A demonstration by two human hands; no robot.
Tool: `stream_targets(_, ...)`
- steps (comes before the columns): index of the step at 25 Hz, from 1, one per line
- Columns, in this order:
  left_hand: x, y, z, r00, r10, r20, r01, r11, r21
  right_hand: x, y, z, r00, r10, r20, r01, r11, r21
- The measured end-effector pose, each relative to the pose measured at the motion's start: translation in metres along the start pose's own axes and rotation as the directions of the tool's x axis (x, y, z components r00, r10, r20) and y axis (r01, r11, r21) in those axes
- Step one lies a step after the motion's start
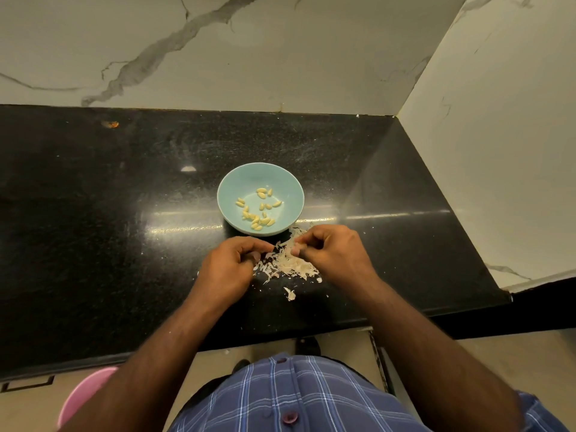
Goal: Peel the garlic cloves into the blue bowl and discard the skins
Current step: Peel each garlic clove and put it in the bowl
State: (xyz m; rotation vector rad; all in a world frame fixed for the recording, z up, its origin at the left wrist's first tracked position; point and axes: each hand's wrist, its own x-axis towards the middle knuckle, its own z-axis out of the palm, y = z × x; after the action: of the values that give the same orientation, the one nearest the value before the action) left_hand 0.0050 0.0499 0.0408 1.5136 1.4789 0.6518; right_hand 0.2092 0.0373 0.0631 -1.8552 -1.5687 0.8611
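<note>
A light blue bowl [230,188] stands on the black counter and holds several peeled yellowish garlic cloves [257,212]. Just in front of it lies a pile of pale garlic skins [291,263]. My left hand [230,265] hovers at the left of the pile with its fingers curled, thumb against fingertips. My right hand [332,252] is at the right of the pile, fingers curled inward over the skins. Whether either hand pinches a clove or a skin is hidden by the fingers.
The black granite counter [124,213] meets marble walls at the back and right. A loose skin scrap [290,293] lies near the front edge. A pink round container [84,397] sits below the counter at the lower left.
</note>
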Motion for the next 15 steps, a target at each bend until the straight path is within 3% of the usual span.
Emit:
stream_targets(7,0.002,-0.013,-0.021,0.986,-0.07,-0.152,0.093,0.985,0.147,0.014,-0.011,-0.002,1.0,0.004,0.016,-0.004,1.0,0.002)
stream_targets(15,-0.006,-0.031,-0.033,0.98,-0.144,-0.134,0.174,0.953,0.247,0.05,-0.04,0.003,0.982,-0.14,-0.127,0.13,0.988,-0.08)
